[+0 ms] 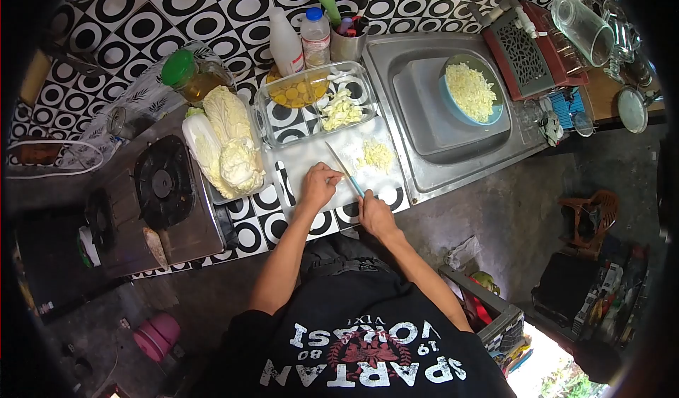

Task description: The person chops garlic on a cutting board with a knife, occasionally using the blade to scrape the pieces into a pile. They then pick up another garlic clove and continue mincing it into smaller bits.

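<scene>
My right hand (377, 212) grips the blue handle of a kitchen knife (344, 166), its blade pointing away over a pale cutting board (303, 163). Close to the blade on its left side, my left hand (322, 183) is closed with the fingers curled together; anything inside them is too small to make out. Finely chopped pale yellow pieces (376, 155) lie on the board to the right of the knife. Just beyond the board stands a clear divided container (266, 118), with chopped pale green pieces (342, 111) on its right side.
Left of the board, a tray holds cabbages (228, 143), beside a gas stove (152, 193). A blue bowl of chopped pieces (470, 95) sits in the sink (424, 179). Bottles (286, 43), a metal utensil cup (348, 46) and a green-lidded jar (189, 76) line the back; a red dish rack (527, 48) stands right.
</scene>
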Action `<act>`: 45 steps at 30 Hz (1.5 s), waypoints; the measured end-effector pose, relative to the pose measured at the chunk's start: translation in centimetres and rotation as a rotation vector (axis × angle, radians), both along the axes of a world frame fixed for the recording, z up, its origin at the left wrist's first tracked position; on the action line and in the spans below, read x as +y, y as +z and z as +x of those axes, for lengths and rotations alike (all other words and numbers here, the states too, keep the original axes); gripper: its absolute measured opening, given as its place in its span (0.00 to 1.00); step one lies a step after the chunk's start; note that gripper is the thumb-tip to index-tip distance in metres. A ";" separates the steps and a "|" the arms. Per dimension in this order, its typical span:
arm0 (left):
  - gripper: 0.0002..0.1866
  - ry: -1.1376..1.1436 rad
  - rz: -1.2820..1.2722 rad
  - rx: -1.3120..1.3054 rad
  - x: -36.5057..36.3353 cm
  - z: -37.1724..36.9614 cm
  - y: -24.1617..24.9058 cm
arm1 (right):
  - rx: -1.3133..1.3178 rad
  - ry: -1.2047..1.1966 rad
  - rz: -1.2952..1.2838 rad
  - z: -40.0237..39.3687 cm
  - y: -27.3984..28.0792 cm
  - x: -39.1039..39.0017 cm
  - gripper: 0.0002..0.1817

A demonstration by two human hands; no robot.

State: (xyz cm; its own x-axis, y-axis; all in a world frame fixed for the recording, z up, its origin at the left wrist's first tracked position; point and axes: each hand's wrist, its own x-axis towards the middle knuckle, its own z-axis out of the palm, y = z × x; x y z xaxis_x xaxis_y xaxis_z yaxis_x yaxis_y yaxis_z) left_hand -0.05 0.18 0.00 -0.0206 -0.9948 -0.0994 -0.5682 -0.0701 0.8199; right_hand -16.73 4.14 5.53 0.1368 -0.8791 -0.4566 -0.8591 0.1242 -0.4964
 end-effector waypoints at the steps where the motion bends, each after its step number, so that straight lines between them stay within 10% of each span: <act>1: 0.07 0.003 0.001 0.000 0.1 0.0 -0.1 | 0.014 0.006 0.006 -0.1 0.2 0.1 0.16; 45: 0.04 0.108 -0.217 0.011 0.8 -0.5 -1.7 | 0.028 -0.024 -0.064 1.5 -0.6 1.3 0.17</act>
